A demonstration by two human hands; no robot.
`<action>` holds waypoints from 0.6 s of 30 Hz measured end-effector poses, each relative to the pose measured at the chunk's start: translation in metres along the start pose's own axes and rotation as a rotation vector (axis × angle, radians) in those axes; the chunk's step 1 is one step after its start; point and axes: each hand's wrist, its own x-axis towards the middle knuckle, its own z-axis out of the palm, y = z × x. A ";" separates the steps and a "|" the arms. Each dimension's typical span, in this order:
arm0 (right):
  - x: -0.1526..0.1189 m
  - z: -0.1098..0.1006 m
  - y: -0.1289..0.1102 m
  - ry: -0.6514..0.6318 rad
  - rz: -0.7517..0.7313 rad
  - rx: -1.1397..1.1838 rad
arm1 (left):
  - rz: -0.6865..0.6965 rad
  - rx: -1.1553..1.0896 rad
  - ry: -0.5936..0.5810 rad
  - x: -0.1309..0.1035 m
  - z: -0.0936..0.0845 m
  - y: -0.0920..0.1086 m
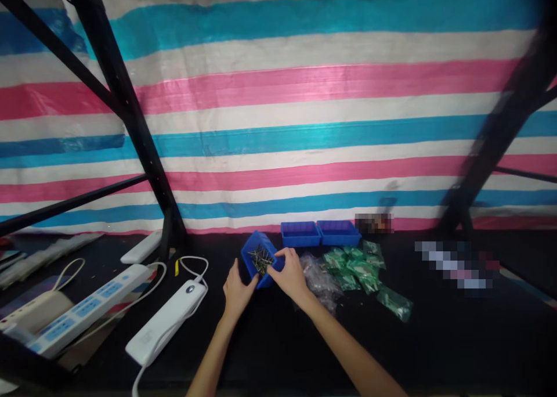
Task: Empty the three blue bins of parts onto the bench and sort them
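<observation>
Head view, clock face centred on the held bin, 12 pointing away from the wearer: the blue bin point(256, 238) sits just beyond both hands, tipped so its mouth faces back toward the wearer, loose screws point(261, 260) heaped inside. Its long axis is hard to judge, foreshortened and partly covered. The right hand point(290, 274), at 4 o'clock, is clamped on the bin's right rim between thumb and fingers. The left hand point(238, 289), at 7, has its thumb at the near-left edge, forefinger apart from it; whether that hand grips cannot be told. Neither hand is clearly nearer; both reach the bin. Two more blue bins, a left one point(300, 242) and a right one point(342, 238), stand side by side at 2, near the striped sheet point(304, 170). Clear bags point(319, 278) crowd the right hand at 4, green packets point(352, 269) beyond at 3. A white power bar point(167, 321) lies at 8, well apart; bare black tabletop point(270, 350) gives open room at 6.
</observation>
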 end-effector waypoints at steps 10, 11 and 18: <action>-0.021 -0.002 0.003 -0.178 0.178 0.267 | 0.108 0.028 -0.083 -0.036 -0.005 0.006; -0.024 -0.007 0.006 -0.181 0.184 0.297 | 0.134 0.005 -0.084 -0.041 -0.008 0.010; -0.061 -0.043 0.016 -0.210 0.219 0.381 | 0.401 -0.188 -0.185 -0.066 -0.015 0.046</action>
